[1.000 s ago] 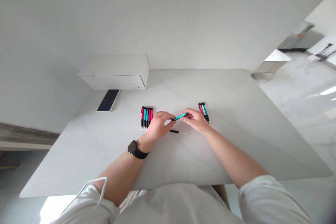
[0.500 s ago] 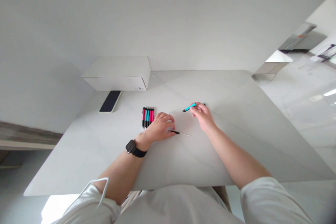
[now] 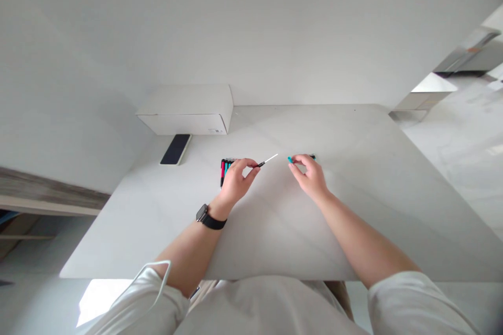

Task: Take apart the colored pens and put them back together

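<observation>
Slim screwdriver (image 3: pixel 264 163) is pinched at its black handle by the left hand's (image 3: pixel 238 182) fingers, above the table (image 3: pixel 275 241), and looks light and stiff. The right hand's (image 3: pixel 310 178) fingers curl around a teal pen (image 3: pixel 290 159), light and probably slick, best held by its barrel.

**Fig. 1. A bright office-like workroom, seen through the head camera I monitor**

From my remote station, I read this as an office or plain studio, though I cannot settle which. Shown are a pale marble-topped table (image 3: pixel 314 241) set against a white wall (image 3: pixel 236 26), and on it a white cardboard box (image 3: pixel 184 118), a smartphone (image 3: pixel 175 149) and a row of red and teal pens (image 3: pixel 222 172). Beyond the table lies a glossy pale tile floor (image 3: pixel 463 178).
</observation>
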`<action>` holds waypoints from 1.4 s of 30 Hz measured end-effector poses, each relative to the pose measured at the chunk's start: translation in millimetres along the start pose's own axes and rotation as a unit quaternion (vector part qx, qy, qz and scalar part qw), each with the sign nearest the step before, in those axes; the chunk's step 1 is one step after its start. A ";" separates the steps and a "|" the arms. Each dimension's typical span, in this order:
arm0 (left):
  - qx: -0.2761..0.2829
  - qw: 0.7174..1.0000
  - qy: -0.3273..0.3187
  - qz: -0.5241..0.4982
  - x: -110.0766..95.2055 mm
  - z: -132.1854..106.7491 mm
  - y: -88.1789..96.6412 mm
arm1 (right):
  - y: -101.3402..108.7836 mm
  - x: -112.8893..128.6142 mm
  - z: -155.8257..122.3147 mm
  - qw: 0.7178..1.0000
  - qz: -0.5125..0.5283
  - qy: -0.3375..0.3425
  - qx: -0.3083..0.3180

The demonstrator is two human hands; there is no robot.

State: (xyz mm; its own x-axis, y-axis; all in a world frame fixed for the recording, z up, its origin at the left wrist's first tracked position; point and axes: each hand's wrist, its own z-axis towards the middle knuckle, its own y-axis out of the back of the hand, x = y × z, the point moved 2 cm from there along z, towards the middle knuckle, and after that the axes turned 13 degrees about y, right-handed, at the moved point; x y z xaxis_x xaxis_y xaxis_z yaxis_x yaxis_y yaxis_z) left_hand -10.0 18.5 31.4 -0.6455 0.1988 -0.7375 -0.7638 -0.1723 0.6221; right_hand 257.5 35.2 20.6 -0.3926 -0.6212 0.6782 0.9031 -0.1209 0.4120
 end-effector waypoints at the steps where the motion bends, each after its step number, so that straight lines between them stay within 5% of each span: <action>1: -0.009 1.000 0.007 0.001 0.8 0.6 0.8 | 0.2 2.1 0.3 1.000 -0.017 0.017 0.010; 33: -0.008 0.993 -0.050 0.102 4.1 2.6 -1.7 | -5.5 -0.1 -3.3 0.986 -0.120 0.103 0.047; 42: 0.036 0.992 -0.077 0.094 -0.8 0.8 -3.6 | -9.5 1.8 -6.6 0.967 -0.177 0.138 0.119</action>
State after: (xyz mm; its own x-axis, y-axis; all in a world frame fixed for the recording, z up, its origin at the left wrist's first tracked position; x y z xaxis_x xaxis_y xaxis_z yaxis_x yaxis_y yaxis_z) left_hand -6.8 19.7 29.9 -0.7646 0.3166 -0.5614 -0.6251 -0.1524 0.7655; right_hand 249.4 30.1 13.8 -0.5790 -0.7603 0.2947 0.6420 -0.2022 0.7396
